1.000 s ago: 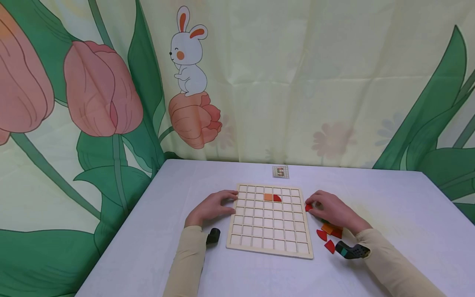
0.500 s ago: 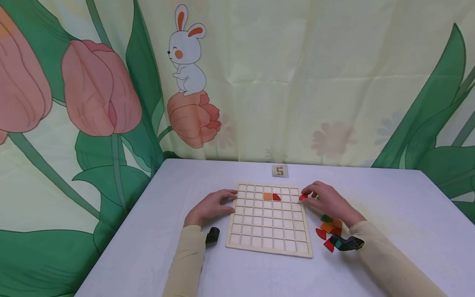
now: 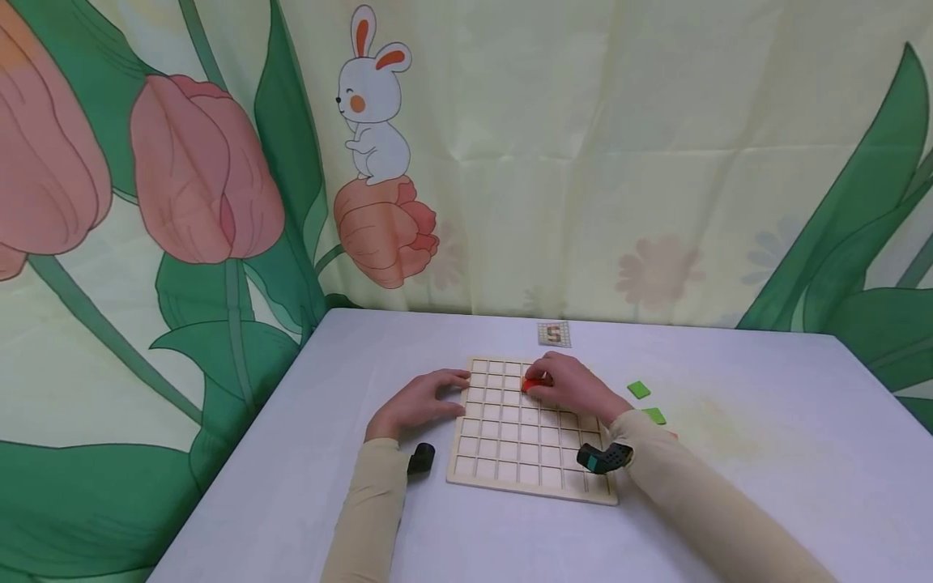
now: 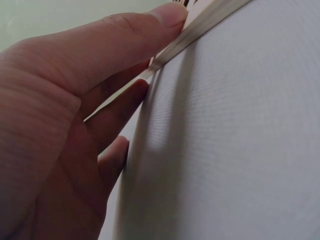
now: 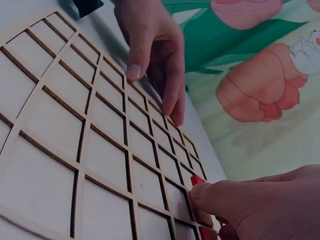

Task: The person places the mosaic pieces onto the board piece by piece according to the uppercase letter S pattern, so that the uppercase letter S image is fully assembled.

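**Red piece in the pinch, left hand at the frame**

Head camera first, and the action is in the far rows of the wooden grid board (image 3: 510,444)! The right hand (image 3: 576,385) reaches in from the right, its grip narrowed to a pinch: thumb and fingers have hold of a small red piece (image 3: 530,385), right there over the cells. Over on the left, the left hand (image 3: 417,402) has its grip spread wide, nothing between thumb and fingers, the tips at the board's left edge. Right of the board, two green tiles (image 3: 638,390) lie on the white surface (image 3: 765,397), near the right sleeve (image 3: 703,494). A small patterned card (image 3: 554,334) lies beyond the board's far edge.

Across to the left wrist camera, in close: the left thumb rests against the wooden rim, and the other fingers stretch along the same side. Whether every fingertip touches wood, this angle cannot tell.

Now the right wrist camera! The thumb presses on the red piece, one end poking out past it; the fingers behind are mostly hidden. A second red piece (image 5: 207,233) peeks out just beside it. Whether the pinched one sits inside a cell cannot be told.
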Demonstrator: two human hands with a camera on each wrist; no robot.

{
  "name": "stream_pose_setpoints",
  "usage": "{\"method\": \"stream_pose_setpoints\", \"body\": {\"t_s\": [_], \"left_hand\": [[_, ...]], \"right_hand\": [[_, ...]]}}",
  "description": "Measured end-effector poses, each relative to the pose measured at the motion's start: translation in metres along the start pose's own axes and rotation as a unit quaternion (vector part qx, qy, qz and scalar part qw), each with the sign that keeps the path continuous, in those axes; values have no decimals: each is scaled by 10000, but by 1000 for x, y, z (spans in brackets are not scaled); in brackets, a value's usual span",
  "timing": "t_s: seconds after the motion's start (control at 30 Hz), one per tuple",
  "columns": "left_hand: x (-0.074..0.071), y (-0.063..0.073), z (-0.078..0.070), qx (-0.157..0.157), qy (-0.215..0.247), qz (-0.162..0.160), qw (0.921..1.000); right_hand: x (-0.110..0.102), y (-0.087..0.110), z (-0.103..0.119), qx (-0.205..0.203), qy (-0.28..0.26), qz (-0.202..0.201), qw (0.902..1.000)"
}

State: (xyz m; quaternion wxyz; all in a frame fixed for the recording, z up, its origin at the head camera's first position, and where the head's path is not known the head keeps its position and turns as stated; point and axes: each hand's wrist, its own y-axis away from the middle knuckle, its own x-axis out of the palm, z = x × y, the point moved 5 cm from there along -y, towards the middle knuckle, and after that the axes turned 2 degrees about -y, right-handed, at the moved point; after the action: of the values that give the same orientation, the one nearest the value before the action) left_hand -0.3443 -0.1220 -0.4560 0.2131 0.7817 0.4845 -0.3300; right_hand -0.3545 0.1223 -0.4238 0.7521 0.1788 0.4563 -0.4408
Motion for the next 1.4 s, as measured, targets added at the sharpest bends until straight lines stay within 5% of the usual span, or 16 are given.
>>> {"method": "stream_pose_setpoints", "body": {"t_s": [0.4, 1.4], "left_hand": [[1, -1, -1, -59, -1, 47, 10000], [2, 0, -1, -82, 33, 41, 10000]], "right_hand": [[17, -26, 11, -231, 234, -47, 9994], [14, -21, 12, -346, 536, -111, 9979]]}}
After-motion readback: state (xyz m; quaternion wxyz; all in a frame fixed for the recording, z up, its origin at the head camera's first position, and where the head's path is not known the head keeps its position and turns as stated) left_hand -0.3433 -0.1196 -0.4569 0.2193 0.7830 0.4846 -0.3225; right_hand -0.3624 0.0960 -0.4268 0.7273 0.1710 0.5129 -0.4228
